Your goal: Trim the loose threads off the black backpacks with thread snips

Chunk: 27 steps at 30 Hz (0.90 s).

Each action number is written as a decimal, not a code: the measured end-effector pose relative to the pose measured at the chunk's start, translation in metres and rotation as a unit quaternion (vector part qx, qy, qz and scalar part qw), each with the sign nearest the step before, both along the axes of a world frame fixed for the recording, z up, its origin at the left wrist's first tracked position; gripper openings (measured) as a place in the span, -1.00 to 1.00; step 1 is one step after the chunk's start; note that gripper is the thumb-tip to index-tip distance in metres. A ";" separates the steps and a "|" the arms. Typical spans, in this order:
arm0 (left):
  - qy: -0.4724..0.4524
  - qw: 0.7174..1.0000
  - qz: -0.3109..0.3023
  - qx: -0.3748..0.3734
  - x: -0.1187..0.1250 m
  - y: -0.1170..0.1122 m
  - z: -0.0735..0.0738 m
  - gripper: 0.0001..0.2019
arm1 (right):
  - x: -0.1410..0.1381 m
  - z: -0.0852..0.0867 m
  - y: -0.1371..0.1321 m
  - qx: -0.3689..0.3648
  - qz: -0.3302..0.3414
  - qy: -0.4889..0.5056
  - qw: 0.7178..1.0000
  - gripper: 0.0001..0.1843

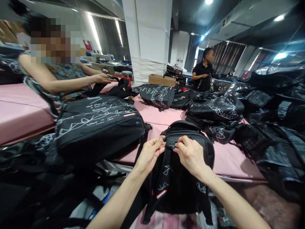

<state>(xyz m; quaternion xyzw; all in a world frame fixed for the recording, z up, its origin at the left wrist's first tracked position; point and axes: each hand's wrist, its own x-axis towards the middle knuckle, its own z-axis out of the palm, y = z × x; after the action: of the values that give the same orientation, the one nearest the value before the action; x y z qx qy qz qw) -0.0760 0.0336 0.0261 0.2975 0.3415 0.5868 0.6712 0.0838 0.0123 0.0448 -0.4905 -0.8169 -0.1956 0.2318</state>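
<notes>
Pink table [21, 108]; both hands [150, 152] [189, 156] pinch backpack [183, 178] top, fingers curled.

Counter [21, 108]: pink top, runs from the left edge across to the right. Directly on it: big backpack [100, 127], black with white line print and a red-white tab, lying flat at left, overhanging the near edge. Near backpack [188, 178] at centre, mesh back panel up, top resting on the counter, lower body hanging off the near edge. Far backpack [154, 95] mid-counter, print side up, well apart from the near one. Just right of it, a stack of backpacks [216, 109], same print, piled touching each other. Black bag [119, 90] on the far left side. Cardboard box [162, 79] at the far end, behind the far backpack.
</notes>
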 end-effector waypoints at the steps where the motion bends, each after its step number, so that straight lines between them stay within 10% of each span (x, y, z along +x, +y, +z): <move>1: -0.002 1.000 -0.002 -0.001 0.000 0.000 0.000 -0.70 | 0.000 -0.001 0.000 0.001 0.000 0.001 1.000 -0.92; 12: -0.082 0.996 -0.028 -0.017 -0.006 0.001 0.003 -0.62 | 0.059 -0.004 0.000 -0.051 0.022 0.326 0.944 -0.69; 17: 0.135 0.989 0.051 -0.037 0.002 -0.018 -0.018 -0.56 | 0.112 -0.040 -0.031 -0.133 -0.098 0.472 0.866 -0.69; 22: 0.151 0.986 0.015 -0.072 0.010 -0.028 -0.038 -0.49 | 0.098 -0.065 -0.039 -0.279 -0.039 0.572 0.770 -0.69; 27: 0.131 0.978 -0.116 -0.116 0.010 -0.047 -0.009 -0.43 | 0.076 -0.048 -0.037 -0.312 0.066 0.566 0.760 -0.81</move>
<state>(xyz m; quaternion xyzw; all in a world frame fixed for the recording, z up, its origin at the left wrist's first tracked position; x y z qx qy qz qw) -0.0657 -0.0135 0.0173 0.3294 0.4553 0.4177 0.7139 0.1600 -0.0248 -0.0029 -0.5024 -0.5829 0.3989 0.4988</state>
